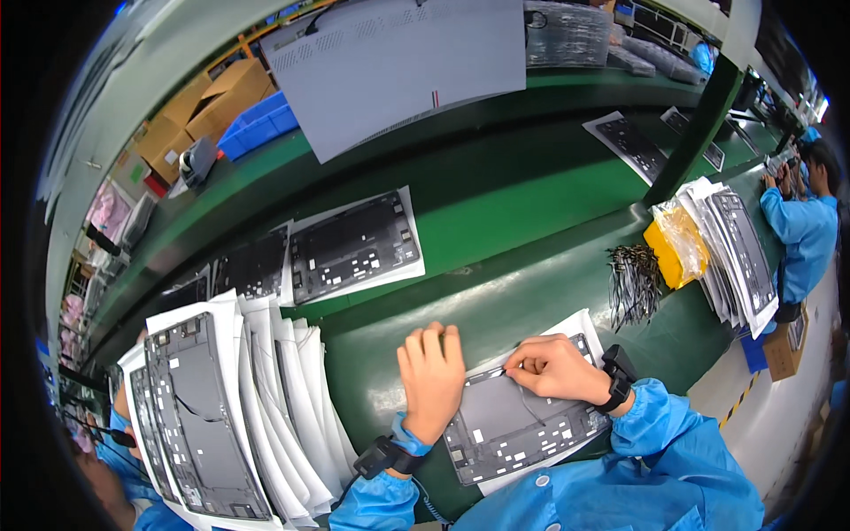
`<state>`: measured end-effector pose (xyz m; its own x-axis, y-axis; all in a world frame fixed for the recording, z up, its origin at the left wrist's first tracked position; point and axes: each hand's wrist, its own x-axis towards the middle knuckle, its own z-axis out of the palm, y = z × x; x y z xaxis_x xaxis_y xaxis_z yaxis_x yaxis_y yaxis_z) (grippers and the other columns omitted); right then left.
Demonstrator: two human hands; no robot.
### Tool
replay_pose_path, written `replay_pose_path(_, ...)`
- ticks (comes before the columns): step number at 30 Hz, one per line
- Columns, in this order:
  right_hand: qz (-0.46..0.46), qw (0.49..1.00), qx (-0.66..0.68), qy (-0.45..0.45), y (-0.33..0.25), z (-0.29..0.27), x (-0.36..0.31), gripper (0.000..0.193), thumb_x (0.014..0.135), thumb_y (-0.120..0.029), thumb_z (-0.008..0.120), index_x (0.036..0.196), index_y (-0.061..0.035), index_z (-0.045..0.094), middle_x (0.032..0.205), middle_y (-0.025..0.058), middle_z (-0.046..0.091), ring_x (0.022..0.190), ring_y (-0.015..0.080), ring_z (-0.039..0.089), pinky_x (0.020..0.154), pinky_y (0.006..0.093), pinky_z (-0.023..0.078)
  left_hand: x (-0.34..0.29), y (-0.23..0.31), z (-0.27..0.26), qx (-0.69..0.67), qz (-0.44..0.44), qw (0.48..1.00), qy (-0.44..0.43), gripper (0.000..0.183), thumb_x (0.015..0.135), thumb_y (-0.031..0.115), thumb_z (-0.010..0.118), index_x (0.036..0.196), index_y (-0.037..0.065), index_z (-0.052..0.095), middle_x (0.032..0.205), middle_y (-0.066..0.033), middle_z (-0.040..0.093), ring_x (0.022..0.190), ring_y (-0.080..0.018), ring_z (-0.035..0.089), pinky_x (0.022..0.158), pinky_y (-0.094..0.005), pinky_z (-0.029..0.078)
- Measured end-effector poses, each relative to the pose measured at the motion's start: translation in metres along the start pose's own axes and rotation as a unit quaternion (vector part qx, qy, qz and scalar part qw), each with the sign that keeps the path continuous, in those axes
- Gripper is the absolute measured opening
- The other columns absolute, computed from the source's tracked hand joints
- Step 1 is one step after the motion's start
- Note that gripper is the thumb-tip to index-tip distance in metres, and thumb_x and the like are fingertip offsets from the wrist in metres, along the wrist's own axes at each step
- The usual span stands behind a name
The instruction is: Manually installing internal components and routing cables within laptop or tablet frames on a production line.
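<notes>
Both hands' fingers (522, 365) touch the grey panel (518, 420), right pinching.

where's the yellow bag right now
In the head view, the yellow bag lies on the green bench at the person's upper right, between the bundle of thin dark strips and the stack of grey panels.

An electronics assembly line; a long green tabletop (531, 292) with a conveyor (496, 190) carrying panels (354, 248); stacked panels (204, 416) at eight o'clock; cartons (199, 111) at eleven; a blue-coated worker (801, 234) at three; cable bundle (633, 283) nearby.
</notes>
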<state>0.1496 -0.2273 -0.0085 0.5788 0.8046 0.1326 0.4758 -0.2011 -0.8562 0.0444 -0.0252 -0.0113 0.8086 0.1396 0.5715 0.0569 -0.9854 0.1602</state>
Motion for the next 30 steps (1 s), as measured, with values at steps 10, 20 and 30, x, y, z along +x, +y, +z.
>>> replay_pose_path(10, -0.047, 0.996, -0.015, 0.069, 0.005, 0.005, -0.007, 0.009, 0.081, 0.002, 0.079, 0.087, -0.0016, 0.075, 0.078, 0.0056, 0.065, 0.055, 0.0135, 0.056, 0.051, 0.0302, 0.044, -0.013, 0.006, 0.007, -0.22, 0.122, 0.965, -0.072, 0.021, 0.078, 0.001, 0.074, 0.099, -0.001, 0.071, 0.101, -0.011, 0.064, 0.096, -0.0277, 0.061, 0.079, -0.0376, 0.048)
replay_pose_path(20, -0.044, 0.997, -0.004, 0.059, 0.005, 0.003, -0.006, 0.008, 0.083, 0.002, 0.077, 0.087, -0.0015, 0.071, 0.08, 0.0079, 0.066, 0.056, 0.0192, 0.059, 0.051, 0.033, 0.047, -0.009, 0.005, 0.006, -0.277, 0.081, 0.954, -0.081, 0.023, 0.073, -0.005, 0.074, 0.095, 0.001, 0.073, 0.095, -0.0092, 0.065, 0.086, -0.028, 0.061, 0.074, -0.0399, 0.046)
replay_pose_path(30, 0.007, 0.997, -0.053, 0.057, -0.001, -0.007, 0.001, 0.013, 0.08, -0.005, 0.082, 0.079, -0.0021, 0.069, 0.071, 0.0118, 0.068, 0.063, 0.0292, 0.069, 0.057, 0.0382, 0.053, -0.007, 0.005, 0.003, -0.28, 0.092, 0.951, -0.092, 0.025, 0.073, -0.003, 0.075, 0.098, 0.002, 0.074, 0.095, -0.0091, 0.063, 0.086, -0.0284, 0.061, 0.074, -0.0397, 0.047)
